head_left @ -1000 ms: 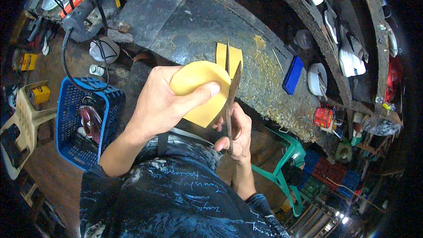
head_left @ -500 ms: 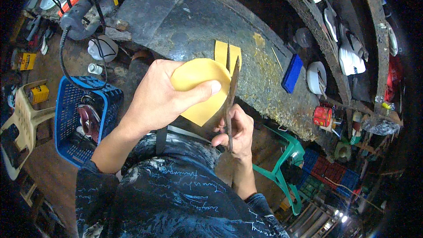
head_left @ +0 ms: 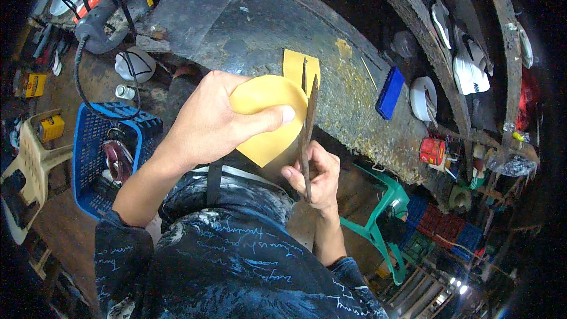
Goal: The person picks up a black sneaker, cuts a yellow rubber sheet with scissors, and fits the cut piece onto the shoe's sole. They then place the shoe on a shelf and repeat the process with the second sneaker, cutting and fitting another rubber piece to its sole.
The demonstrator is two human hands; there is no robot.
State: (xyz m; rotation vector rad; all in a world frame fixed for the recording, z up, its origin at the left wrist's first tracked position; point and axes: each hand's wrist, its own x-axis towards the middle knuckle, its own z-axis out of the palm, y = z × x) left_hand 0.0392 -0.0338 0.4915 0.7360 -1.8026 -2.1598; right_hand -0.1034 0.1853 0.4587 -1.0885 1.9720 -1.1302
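A scuffed dark table (head_left: 248,29), its right part blotched with yellow stains and its near edge crusted, slants across a dim, cluttered workshop. In front of that near edge, raised in the air, the left hand (head_left: 212,121) pinches a curved yellow sheet (head_left: 266,145), thumb laid over the front and the fingers behind it. The right hand (head_left: 322,177) is closed around the lower end of long, dark scissors (head_left: 308,133). Their tips point away and stand narrowly apart; the sheet's right edge meets the blades, though I cannot tell how far it lies between them. Beyond the tips, a flat yellow piece (head_left: 293,62) rests on the table. Further right, a thin stick (head_left: 369,74) and a blue block (head_left: 390,93) lie toward the far edge, and a white bowl (head_left: 418,109) stands near the right end. White shoes (head_left: 471,74) sit on the rack past that end. Below the table's near edge are a blue basket (head_left: 85,168) on the left and a green stool (head_left: 384,204) on the right.
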